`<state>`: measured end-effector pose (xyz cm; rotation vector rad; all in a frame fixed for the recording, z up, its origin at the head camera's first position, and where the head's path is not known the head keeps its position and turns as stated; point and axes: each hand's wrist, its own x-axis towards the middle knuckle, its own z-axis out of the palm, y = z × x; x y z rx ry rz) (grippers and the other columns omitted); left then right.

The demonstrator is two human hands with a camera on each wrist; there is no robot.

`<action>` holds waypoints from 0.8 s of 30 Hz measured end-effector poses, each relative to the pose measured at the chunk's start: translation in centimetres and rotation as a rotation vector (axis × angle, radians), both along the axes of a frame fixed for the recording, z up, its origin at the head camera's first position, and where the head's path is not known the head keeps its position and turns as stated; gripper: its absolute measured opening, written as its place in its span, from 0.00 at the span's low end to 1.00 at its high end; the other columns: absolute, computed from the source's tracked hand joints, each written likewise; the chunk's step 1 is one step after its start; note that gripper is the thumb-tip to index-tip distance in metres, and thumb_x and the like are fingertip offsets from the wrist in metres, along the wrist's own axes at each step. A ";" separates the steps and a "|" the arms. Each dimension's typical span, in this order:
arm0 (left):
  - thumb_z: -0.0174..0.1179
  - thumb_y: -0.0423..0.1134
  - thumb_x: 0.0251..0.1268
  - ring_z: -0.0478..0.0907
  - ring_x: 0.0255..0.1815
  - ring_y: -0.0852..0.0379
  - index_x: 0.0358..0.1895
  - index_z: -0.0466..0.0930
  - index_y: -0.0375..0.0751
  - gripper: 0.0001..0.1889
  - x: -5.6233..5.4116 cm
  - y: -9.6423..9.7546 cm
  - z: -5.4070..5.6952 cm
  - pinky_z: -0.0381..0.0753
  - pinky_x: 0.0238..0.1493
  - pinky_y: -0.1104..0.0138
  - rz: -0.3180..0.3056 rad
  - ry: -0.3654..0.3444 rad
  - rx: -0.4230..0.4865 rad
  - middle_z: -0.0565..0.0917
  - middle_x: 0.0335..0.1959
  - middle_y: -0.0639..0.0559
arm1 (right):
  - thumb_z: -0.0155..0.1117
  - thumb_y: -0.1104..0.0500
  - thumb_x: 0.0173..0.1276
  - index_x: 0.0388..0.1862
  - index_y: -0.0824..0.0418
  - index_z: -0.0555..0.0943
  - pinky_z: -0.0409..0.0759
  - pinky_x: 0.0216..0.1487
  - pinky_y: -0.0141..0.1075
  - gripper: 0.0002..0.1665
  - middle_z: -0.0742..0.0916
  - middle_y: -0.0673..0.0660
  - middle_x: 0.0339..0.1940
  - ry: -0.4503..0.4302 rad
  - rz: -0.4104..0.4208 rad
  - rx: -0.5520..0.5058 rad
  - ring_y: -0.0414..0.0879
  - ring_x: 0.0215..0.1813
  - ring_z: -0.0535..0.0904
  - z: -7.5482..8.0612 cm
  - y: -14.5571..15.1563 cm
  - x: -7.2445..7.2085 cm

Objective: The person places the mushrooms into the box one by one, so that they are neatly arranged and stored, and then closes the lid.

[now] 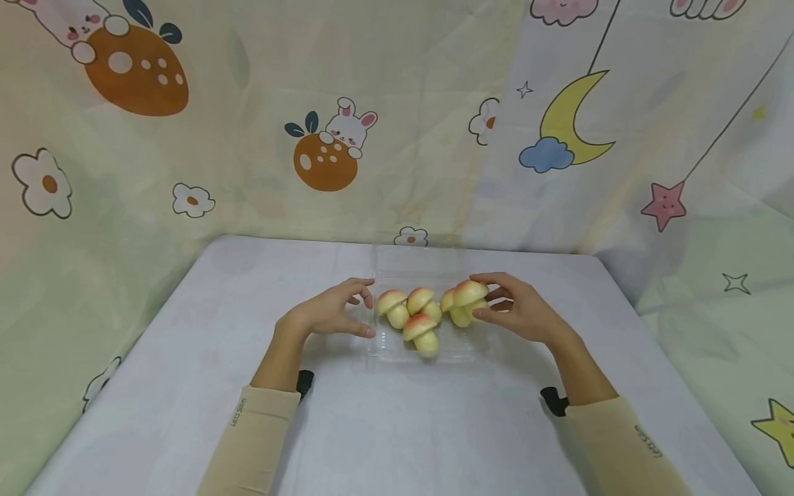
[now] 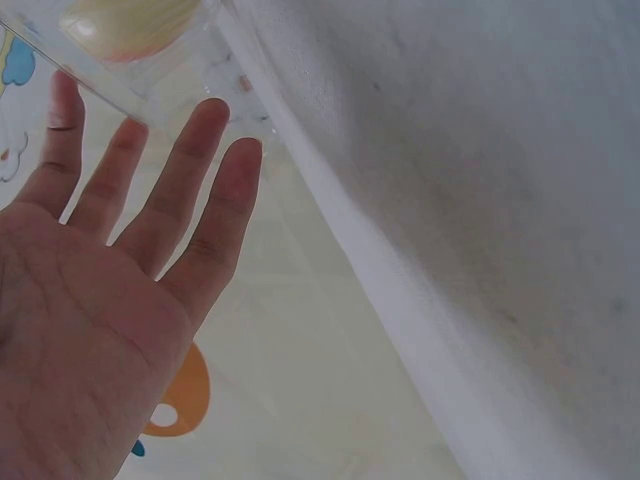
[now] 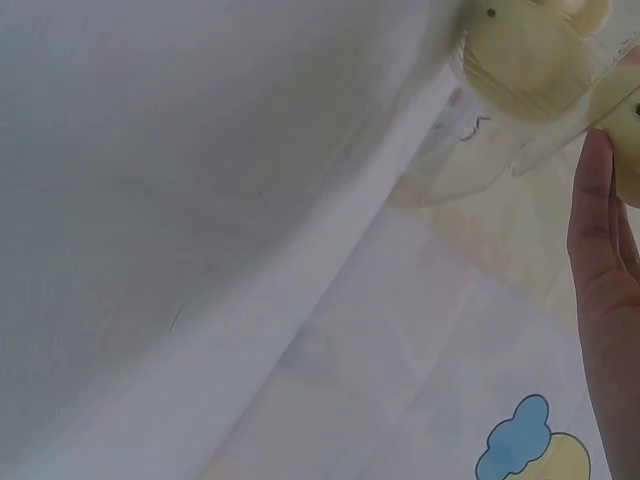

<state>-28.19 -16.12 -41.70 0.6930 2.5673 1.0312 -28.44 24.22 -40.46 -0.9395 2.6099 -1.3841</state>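
Several toy mushrooms [image 1: 422, 334], with pale yellow stems and caps blushed red, are gathered around a clear plastic box [image 1: 459, 356]. At its right side my right hand [image 1: 517, 306] holds one toy mushroom [image 1: 469, 295], a finger on the cap and the thumb by the stem. That mushroom partly hides another mushroom [image 1: 447, 300] behind it. My left hand [image 1: 331, 308] is spread beside the box's left wall, holding nothing, close to the leftmost mushroom [image 1: 392, 306]. In the left wrist view its four fingers [image 2: 175, 190] are extended beneath the box edge.
The box stands on a white-covered table [image 1: 347, 427], toward its far edge. Behind it hangs a patterned cloth backdrop [image 1: 428, 138] with rabbits, a moon and stars. A black wrist device [image 1: 304, 383] sits at the left cuff, and another black device [image 1: 554, 401] at the right.
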 end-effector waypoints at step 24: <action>0.79 0.55 0.52 0.72 0.71 0.40 0.52 0.76 0.43 0.31 -0.1 -0.1 0.0 0.70 0.71 0.45 -0.001 0.002 -0.005 0.57 0.83 0.54 | 0.79 0.51 0.63 0.70 0.46 0.76 0.80 0.56 0.57 0.37 0.80 0.50 0.66 0.026 0.047 0.134 0.47 0.53 0.85 -1.4 -1.3 1.0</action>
